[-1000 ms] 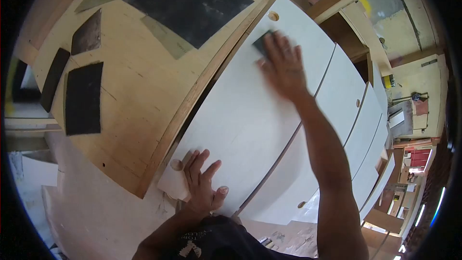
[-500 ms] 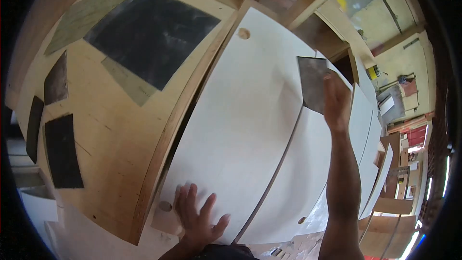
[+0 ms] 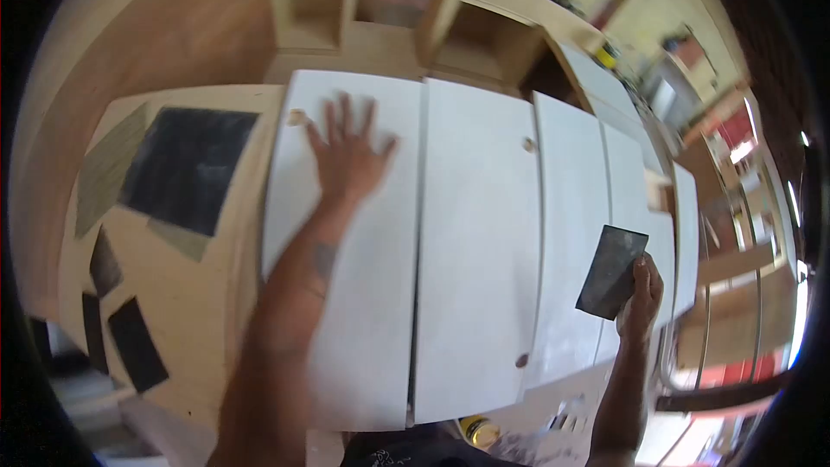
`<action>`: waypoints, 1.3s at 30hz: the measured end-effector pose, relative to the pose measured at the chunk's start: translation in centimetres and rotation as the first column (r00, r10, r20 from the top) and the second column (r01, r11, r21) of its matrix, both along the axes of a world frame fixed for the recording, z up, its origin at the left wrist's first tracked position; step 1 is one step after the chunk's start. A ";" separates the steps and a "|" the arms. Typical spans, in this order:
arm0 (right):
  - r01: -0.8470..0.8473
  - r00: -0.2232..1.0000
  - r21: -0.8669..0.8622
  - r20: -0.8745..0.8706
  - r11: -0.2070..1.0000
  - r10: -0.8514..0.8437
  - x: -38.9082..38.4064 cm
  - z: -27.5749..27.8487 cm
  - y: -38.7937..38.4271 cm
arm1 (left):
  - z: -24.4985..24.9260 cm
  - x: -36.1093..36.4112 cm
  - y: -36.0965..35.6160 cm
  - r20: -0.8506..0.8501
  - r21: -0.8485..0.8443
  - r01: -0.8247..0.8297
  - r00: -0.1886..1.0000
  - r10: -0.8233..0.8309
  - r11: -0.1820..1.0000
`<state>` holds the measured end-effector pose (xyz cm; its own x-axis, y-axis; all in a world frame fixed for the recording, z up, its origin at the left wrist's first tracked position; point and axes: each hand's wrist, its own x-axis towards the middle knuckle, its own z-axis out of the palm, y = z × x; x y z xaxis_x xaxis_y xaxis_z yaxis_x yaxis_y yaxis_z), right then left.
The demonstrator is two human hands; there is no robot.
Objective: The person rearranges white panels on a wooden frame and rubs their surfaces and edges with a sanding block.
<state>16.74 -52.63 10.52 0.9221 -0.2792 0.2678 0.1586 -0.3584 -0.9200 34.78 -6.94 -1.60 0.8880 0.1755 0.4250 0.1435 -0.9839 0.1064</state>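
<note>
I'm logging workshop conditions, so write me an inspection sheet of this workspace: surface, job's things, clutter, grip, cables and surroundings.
Surface: white panels side by side, some with round holes; wooden board at left.
Job's things: held sheet, dark and flat, at the right side.
Clutter: large black sheet and smaller dark pieces on the wooden board.
Grip: right hand grasps the held sheet by its edge; left hand, fingers spread, over the leftmost panel, contact unclear.
Cables: nothing seen on the panels; background too blurred.
Surroundings: open wooden cabinet beyond the panels.

Sheets left of the panels
</note>
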 end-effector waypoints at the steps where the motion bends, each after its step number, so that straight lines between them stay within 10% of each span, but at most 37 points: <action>1: 0.053 0.999 0.018 -0.004 0.998 -0.053 -1.8 0.1 -2.2 | -0.1 2.6 0.9 0.047 0.017 -0.001 0.999 0.001 1.000; 6: 0.390 0.918 0.379 -0.090 0.839 -0.385 -12.5 -1.4 -10.0 | 1.9 7.6 2.4 -0.160 -0.034 -0.134 0.979 0.127 0.990; 9: 0.422 0.904 0.461 -0.143 0.781 -0.404 -17.2 -3.7 -12.7 | 1.6 4.2 -3.2 -0.114 0.059 0.090 0.990 -0.083 0.994; 14: 0.418 0.906 0.565 -0.204 0.711 -0.370 -20.5 -7.9 -15.6 | -0.5 -4.9 -15.0 -0.205 0.041 0.521 0.840 -0.503 0.853; 23: 0.353 0.916 0.768 -0.401 0.534 -0.028 -21.0 -16.9 -21.9 | -5.6 -24.4 -28.5 -0.321 -0.140 0.694 0.643 -0.696 0.706; 25: 0.356 0.904 0.812 -0.425 0.462 0.052 -19.9 -15.8 -19.3 | -6.2 -25.2 -29.1 -0.309 -0.126 0.681 0.664 -0.681 0.722; 27: -0.025 0.854 0.773 -0.313 0.634 0.416 -22.3 -22.0 -23.2 | -5.9 -25.3 -28.6 -0.315 -0.160 0.649 0.681 -0.662 0.744; 28: 0.104 0.758 0.856 -0.398 0.507 0.517 -22.6 -23.2 -24.0 | -4.6 -24.9 -28.8 -0.323 -0.144 0.639 0.692 -0.646 0.756; 31: 0.214 0.557 0.697 -0.663 0.685 0.500 -23.9 -26.2 -25.3 | -4.1 -20.5 -27.5 -0.364 0.037 0.513 0.806 -0.466 0.858; 39: -0.009 0.576 0.876 -0.390 0.482 0.719 -21.7 -23.6 -22.1 | -3.2 -7.6 -23.7 -0.234 -0.043 -0.123 0.966 0.110 0.991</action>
